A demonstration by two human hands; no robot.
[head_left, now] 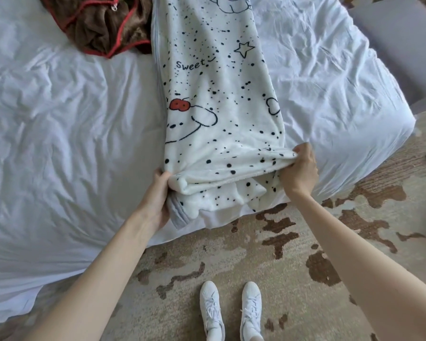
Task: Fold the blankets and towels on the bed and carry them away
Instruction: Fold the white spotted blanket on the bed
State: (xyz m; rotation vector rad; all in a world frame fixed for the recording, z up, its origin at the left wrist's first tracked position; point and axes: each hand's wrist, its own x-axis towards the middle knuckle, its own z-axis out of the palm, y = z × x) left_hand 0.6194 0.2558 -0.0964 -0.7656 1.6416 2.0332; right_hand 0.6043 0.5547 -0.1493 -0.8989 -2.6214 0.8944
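Both hands grasp the near end of the white spotted blanket: left hand at its left corner, right hand at its right, over the bed edge.

A beige carpet with dark brown blotches covers the floor. Two white lace-up sneakers stand on it side by side. A grey upholstered seat sits at the upper right.
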